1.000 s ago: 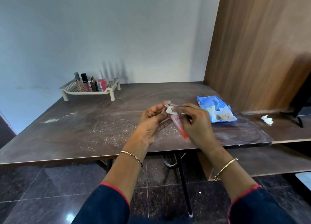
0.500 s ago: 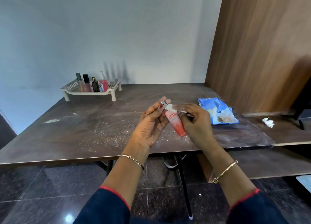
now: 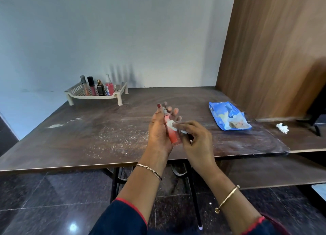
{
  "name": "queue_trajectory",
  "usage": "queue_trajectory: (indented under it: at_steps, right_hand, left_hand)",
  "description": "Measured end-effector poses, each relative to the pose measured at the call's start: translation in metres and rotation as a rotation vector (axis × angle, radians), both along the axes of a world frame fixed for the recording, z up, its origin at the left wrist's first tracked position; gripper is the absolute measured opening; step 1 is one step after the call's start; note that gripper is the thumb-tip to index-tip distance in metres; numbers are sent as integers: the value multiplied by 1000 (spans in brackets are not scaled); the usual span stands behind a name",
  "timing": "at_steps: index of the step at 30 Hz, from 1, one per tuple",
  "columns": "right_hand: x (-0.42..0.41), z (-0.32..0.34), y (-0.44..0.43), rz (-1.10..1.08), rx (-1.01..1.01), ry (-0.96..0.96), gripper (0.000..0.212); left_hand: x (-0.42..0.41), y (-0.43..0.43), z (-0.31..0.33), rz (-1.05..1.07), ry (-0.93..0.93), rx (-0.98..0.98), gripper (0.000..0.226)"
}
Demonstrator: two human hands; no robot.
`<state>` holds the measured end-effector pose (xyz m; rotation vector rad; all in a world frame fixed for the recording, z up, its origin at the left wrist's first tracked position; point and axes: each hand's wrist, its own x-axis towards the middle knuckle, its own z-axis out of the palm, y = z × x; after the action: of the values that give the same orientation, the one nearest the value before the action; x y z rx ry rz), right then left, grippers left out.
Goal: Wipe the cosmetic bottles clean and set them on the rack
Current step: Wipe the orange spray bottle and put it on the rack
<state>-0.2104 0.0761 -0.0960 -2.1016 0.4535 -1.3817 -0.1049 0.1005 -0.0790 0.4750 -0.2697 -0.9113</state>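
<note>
My left hand (image 3: 158,130) holds a slim pink-red cosmetic bottle (image 3: 172,131) nearly upright, silver cap up, above the near edge of the table. My right hand (image 3: 197,141) pinches a small white wipe (image 3: 173,126) and presses it against the middle of the bottle. At the far left of the table stands a cream perforated rack (image 3: 115,91) with several cosmetic bottles (image 3: 98,87) upright on it.
A dark brown table (image 3: 109,128) is speckled with white dust. A blue wipes packet (image 3: 228,118) lies at its right. A crumpled white tissue (image 3: 283,127) rests on a lower shelf further right. A wooden panel (image 3: 273,49) rises behind.
The bottle has turned from tilted to nearly upright in my left hand. The wipe in my right hand has slid from the cap down to the bottle's middle.
</note>
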Motion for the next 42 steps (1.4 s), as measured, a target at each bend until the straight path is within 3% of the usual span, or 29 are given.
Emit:
queue_trajectory:
  at_steps: [3,6,9,14,20,25,29,33,37,42]
  right_hand:
    - [12,12,-9,-54,-21,17,37]
    - [22,17,-14,-64,-37,45,35]
    - [19,11,-12,27,-20,101,38]
    - [2,-5,1,134,-32,101,38]
    - [20,6,1,-18,-108,103,32]
    - [41,11,-6,-181,-110,122,32]
    - [37,5,1,-127,-82,161,36]
    - [16,-5,14,-7,-54,188,38]
    - [11,-2,19,39,-86,179,38]
    - [32,17,1,-62,-103,174,32]
  left_hand:
    - [-3,0,0,9,0,39,25]
    - [4,1,-3,8,49,12,17]
    - [12,9,-1,-35,121,-4,10]
    - [28,11,-2,95,175,26,10]
    - [16,-2,-10,-35,257,45,20]
    - [7,-4,-19,-37,175,-4,36]
    - [10,7,-19,-44,163,12,14]
    - [24,15,-17,-52,176,15,39]
    - [25,14,-22,-125,159,-7,43]
    - [17,16,-24,-202,90,11,51]
